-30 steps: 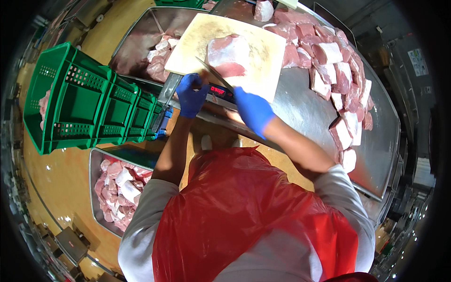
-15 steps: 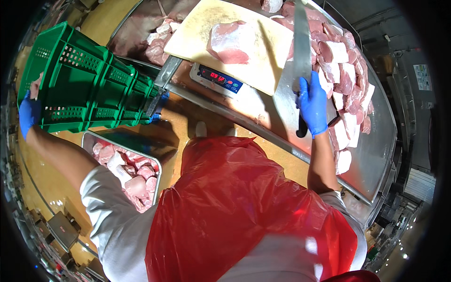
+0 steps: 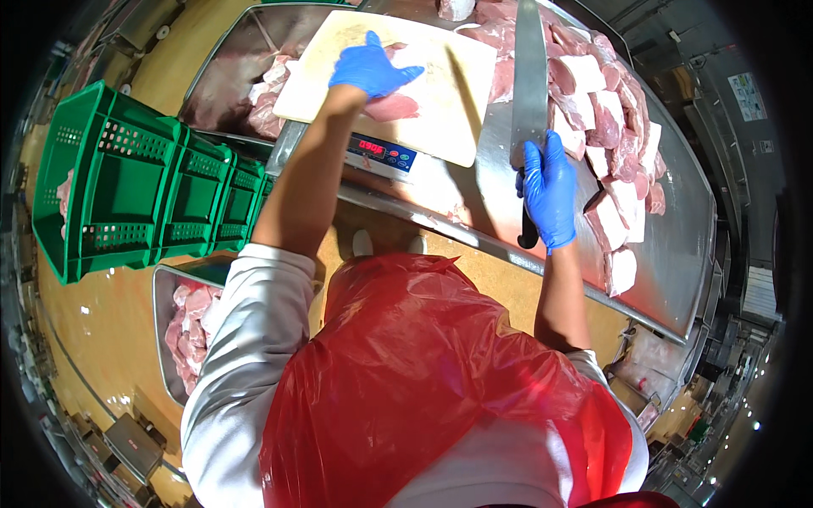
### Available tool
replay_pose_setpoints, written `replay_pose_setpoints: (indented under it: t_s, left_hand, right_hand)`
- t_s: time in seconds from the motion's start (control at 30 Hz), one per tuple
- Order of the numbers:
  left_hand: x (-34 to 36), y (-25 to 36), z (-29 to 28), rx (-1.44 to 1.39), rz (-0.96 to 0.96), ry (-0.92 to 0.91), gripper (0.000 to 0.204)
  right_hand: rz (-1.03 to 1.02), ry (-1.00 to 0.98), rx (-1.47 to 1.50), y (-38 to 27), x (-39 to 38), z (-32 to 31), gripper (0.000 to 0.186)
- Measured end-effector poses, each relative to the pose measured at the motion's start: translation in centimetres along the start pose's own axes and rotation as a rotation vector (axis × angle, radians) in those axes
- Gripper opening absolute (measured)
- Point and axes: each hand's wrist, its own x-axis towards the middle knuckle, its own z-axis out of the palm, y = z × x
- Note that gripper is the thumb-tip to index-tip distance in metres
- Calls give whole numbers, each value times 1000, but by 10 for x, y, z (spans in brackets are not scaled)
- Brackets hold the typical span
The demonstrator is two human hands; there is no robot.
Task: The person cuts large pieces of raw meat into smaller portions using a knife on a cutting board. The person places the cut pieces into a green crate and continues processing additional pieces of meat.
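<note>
Two gloved hands are apart: L hand (image 3: 371, 72), at the green crate (image 3: 125, 191) half a sec ago, is now spread over the meat pc (image 3: 393, 107) on the cutting board (image 3: 445, 127), so handling seems back on that pc, while R hand (image 3: 551, 193) stays clamped on the knife (image 3: 530, 85).

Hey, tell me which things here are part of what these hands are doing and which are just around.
Part of the work, it seems:
- meat piece under the left hand
- cutting board
- scale, partly under the board
- knife in the right hand
- probably the meat pile

Apparently just around:
- posted sheet, far right
- boxy thing on the floor, lower left
</note>
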Motion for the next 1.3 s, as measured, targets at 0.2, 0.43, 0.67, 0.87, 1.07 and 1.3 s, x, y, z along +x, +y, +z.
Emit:
replay_pose_setpoints:
  t_s: [0.2,0.43,0.67,0.87,1.07,1.3]
  left_hand:
    - [-7,44,30,159,-37,-11,74]
    - [33,-138,-35,139,90,85,67]
    - [123,-60,-34,81,412,318,42]
    - [151,259,147,-221,771,57,51]
    - [312,320,307,205,1060,-203,61]
    - [345,412,363,206,365,-148,89]
  right_hand:
    - [131,1,56,11,-26,3,15]
    - [137,109,-175,79,-84,-37,25]
    - [675,367,-40,130,-209,-53,14]
    - [669,402,-149,119,-242,-55,15]
    - [894,313,-44,149,-306,-54,21]
    - [1179,450,-147,144,-377,-70,22]
